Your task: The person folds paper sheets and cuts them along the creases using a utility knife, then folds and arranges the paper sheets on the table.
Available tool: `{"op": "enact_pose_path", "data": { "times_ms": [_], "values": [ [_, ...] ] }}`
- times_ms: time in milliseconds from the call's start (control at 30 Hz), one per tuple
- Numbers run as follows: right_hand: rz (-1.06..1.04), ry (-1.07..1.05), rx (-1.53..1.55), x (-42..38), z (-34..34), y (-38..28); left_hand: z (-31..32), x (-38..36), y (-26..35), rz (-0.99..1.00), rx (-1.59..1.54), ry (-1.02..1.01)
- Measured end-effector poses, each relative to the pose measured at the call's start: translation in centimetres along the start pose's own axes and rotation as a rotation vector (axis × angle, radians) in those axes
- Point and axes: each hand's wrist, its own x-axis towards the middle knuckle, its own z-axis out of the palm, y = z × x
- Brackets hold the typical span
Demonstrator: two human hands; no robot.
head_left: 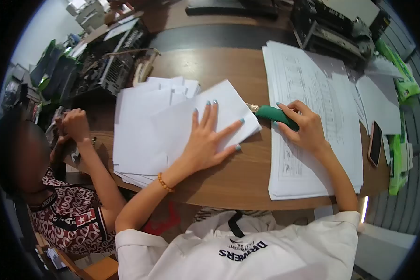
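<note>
My left hand lies flat with its fingers spread on a white sheet. The sheet is skewed on top of a stack of white paper, and its right corner reaches past the stack over the table. In my right hand is a green-handled tool with a shiny metallic front end, held between thumb and fingers. That front end sits right at the sheet's right edge. My right hand is over a tall pile of printed sheets bearing diagrams and text.
Another person sits at left, hands raised around a small object. An opened electronic device stands at the back left, black equipment at the back right. A phone and green packaging lie along the right edge.
</note>
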Motion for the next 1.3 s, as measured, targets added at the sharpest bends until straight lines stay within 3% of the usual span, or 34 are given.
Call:
{"op": "enact_pose_path", "data": {
  "times_ms": [233, 533, 633, 900, 1067, 1300],
  "values": [
    [-0.027, -0.041, 0.018, 4.4, 2.0, 2.2, 0.1, -0.1, 0.0, 0.004, 0.013, 0.038],
    [-0.165, -0.002, 0.001, 3.6, 1.8, 3.2, 0.2, -0.1, 0.3, -0.025, 0.003, 0.056],
    [-0.154, 0.077, -0.041, 4.1, 3.3, 1.7, 0.1, 0.0, 0.3, -0.016, 0.019, 0.042],
    [-0.063, -0.018, -0.021, 4.2, 2.8, 2.0, 0.3, 0.0, 0.3, -0.018, 0.033, 0.042],
    [-0.141, 0.023, -0.027, 4.1, 2.8, 2.7, 0.1, -0.1, 0.3, -0.023, 0.006, 0.037],
    [-0.098, 0.027, -0.034, 3.9, 2.7, 2.0, 0.0, -0.1, 0.4, -0.009, -0.017, 0.049]
  ]
}}
